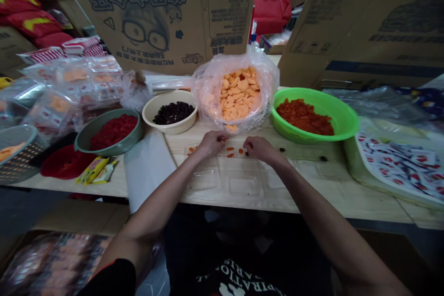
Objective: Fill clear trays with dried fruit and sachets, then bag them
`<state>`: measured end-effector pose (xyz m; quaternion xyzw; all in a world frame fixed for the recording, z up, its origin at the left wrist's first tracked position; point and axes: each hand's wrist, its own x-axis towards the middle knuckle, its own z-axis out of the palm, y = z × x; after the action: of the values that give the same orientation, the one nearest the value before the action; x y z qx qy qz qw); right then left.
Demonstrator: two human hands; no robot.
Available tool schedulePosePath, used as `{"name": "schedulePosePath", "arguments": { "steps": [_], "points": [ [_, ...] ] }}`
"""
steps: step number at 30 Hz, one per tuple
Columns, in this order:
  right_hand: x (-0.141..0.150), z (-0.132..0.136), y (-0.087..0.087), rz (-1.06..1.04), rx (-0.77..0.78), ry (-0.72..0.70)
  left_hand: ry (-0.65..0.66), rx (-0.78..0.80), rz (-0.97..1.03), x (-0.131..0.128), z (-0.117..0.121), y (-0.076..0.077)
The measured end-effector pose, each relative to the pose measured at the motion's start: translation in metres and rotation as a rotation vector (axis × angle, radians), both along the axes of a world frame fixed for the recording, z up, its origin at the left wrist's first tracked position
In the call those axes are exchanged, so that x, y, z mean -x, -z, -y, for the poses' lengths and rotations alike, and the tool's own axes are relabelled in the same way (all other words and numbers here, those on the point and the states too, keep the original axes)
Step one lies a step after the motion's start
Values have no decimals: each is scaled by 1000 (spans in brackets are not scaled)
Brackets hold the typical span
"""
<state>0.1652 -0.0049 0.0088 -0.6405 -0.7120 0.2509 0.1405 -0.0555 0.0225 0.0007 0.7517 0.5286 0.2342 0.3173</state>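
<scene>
Left hand (210, 144) is pinched up tight, fingertips (219, 139) closed on what looks like a tiny orange-and-dark bit, though it's too small to say for sure. Right hand (261, 149) is loosely curled with its fingers down by a dark piece (247, 153), and I can't tell if it's actually holding anything. Both are right over a clear plastic tray (222, 180) with molded compartments, on a pale wooden table (364, 199). A few little orange bits (231, 155) sit in its far row, just under the hands.

Just past that, there's an open plastic bag (267, 85) of pale orange pieces, a cream bowl (149, 111) of dark dried fruit, a green basin (347, 122) of diced red-orange fruit, and a grey-green bowl (83, 136) of red pieces. Sealed packs (72, 88) are piled off to the left.
</scene>
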Motion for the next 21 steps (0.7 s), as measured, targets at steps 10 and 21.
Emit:
{"name": "schedulePosePath", "arguments": {
  "steps": [10, 21],
  "points": [
    [-40, 10, -11, -273, 29, 232, 348, -76, -200, -46, 19, 7],
    [-28, 8, 3, -172, 58, -8, 279, -157, -441, -55, 2, 4]
  ]
}}
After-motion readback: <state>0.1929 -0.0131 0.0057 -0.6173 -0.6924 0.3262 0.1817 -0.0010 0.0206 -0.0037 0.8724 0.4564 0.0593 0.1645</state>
